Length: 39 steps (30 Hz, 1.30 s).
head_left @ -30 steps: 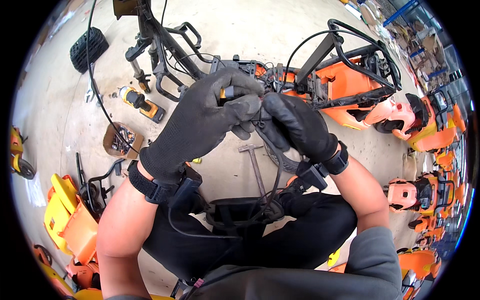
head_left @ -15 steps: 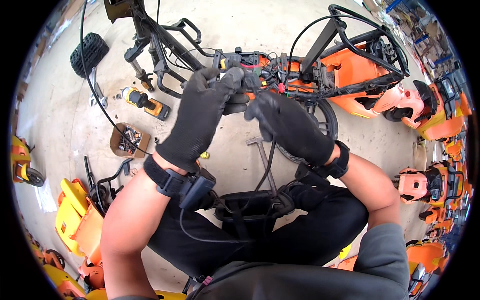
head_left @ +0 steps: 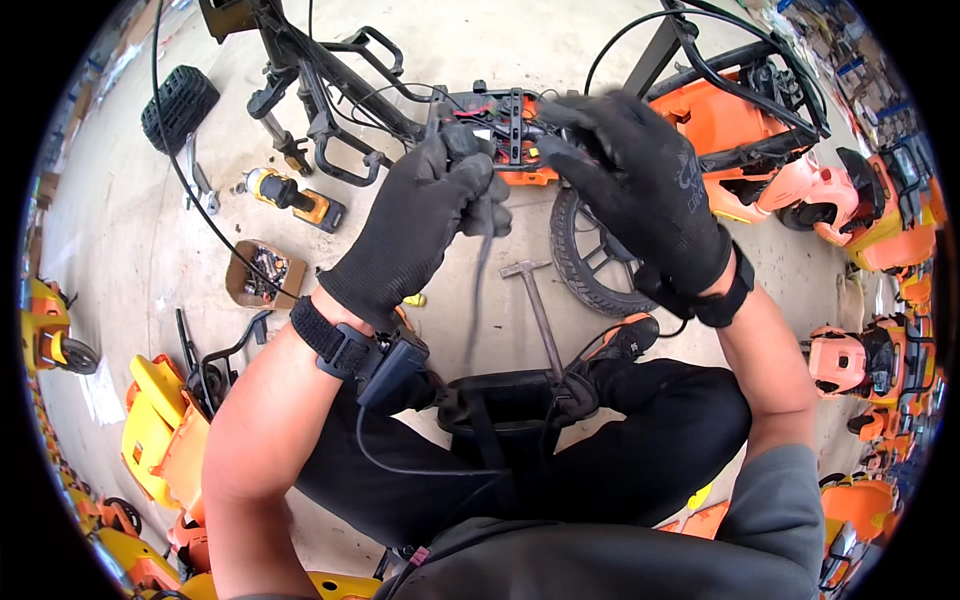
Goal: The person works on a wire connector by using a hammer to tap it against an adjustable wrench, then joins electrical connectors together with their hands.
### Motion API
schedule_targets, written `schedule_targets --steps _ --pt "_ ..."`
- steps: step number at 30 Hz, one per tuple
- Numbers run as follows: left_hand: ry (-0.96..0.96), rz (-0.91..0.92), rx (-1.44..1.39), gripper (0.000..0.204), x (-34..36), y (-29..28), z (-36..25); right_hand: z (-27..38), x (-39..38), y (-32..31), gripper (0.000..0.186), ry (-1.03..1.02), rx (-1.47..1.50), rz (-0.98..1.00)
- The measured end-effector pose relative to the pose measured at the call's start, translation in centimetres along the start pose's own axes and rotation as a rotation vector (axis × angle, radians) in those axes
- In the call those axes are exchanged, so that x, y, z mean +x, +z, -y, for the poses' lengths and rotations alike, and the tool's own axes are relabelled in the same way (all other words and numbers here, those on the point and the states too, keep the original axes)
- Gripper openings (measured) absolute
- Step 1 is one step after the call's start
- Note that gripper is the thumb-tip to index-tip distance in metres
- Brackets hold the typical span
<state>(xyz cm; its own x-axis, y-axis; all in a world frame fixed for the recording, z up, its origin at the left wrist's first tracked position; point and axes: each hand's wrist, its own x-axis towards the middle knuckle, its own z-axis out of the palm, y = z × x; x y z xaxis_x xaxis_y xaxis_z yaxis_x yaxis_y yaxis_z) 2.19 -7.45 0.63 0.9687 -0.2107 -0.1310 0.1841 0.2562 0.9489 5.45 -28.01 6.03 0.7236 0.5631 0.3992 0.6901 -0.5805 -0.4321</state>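
Both my hands wear black gloves. My left hand (head_left: pixel 437 190) is closed in a pinch on a thin black cable (head_left: pixel 481 265), whose blurred length hangs below the fingers. My right hand (head_left: pixel 645 175) is held farther right with thumb and fingers apart, over the wiring of a scooter frame (head_left: pixel 516 125). I see nothing between its fingers, though they are slightly smeared. Red and dark wires with a small yellow connector (head_left: pixel 534 153) lie in the orange-bottomed bay between my hands.
A hammer (head_left: pixel 540 320) rests by the spoked wheel (head_left: pixel 597 262). On the left floor lie a yellow cordless power tool (head_left: pixel 300 203), a cardboard box (head_left: pixel 238 282) of small parts, a wrench (head_left: pixel 198 180) and a black pad (head_left: pixel 180 105). Orange scooter bodies (head_left: pixel 850 360) stand along the right.
My right hand has moved away from my left, up and to the right, and its fingers have spread. My left hand stays near its place, and a cable now dangles below it.
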Motion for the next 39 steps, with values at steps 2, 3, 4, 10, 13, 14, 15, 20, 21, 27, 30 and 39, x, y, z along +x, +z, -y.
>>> schedule_targets --steps 2,3,4,10,13,14,15,20,21,27,30,39 --pt "-0.066 0.03 0.167 0.023 -0.2 0.7 -0.1 -0.9 1.5 0.9 0.035 -0.473 -0.111 -0.2" --pt "-0.1 0.047 0.252 0.024 -0.3 1.0 0.0 -0.9 1.6 1.2 0.041 -0.515 -0.149 -0.082" --pt "-0.11 0.059 0.292 0.024 -0.3 1.2 0.1 -1.6 1.5 1.8 0.042 -0.503 -0.123 -0.027" --pt "0.022 0.157 0.34 0.033 -1.9 1.8 0.1 -4.1 0.0 3.3 0.043 -0.43 -0.018 0.128" --pt "-0.045 0.173 0.408 0.035 -2.4 0.9 -0.6 -4.4 0.0 4.7 0.033 -0.34 0.161 0.114" --pt "-0.061 0.154 0.453 0.034 -2.3 0.6 -0.5 -4.3 -0.2 5.1 0.031 -0.282 0.203 0.119" --pt "-0.03 0.188 0.337 0.027 -2.1 0.3 -0.1 -4.0 -0.4 5.2 0.026 -0.233 0.244 0.101" --pt "-0.038 0.196 0.404 0.025 -2.1 0.1 -0.3 -3.9 -1.3 5.6 0.022 0.039 0.648 0.136" --pt "-0.028 0.192 0.439 0.026 -2.1 0.1 -0.4 -3.7 -1.3 5.9 0.022 0.06 0.693 0.116" --pt "0.291 -0.012 0.528 0.023 -2.4 -0.1 1.9 -3.0 -0.9 7.4 0.024 0.085 0.515 0.031" --pt "0.371 -0.165 0.79 0.032 -2.6 -0.6 4.0 -2.7 -2.2 6.9 0.032 -0.095 0.246 0.063" --pt "0.15 -0.019 0.387 0.038 -3.1 -1.0 3.9 0.3 -1.9 7.8 0.017 0.155 0.463 0.135"
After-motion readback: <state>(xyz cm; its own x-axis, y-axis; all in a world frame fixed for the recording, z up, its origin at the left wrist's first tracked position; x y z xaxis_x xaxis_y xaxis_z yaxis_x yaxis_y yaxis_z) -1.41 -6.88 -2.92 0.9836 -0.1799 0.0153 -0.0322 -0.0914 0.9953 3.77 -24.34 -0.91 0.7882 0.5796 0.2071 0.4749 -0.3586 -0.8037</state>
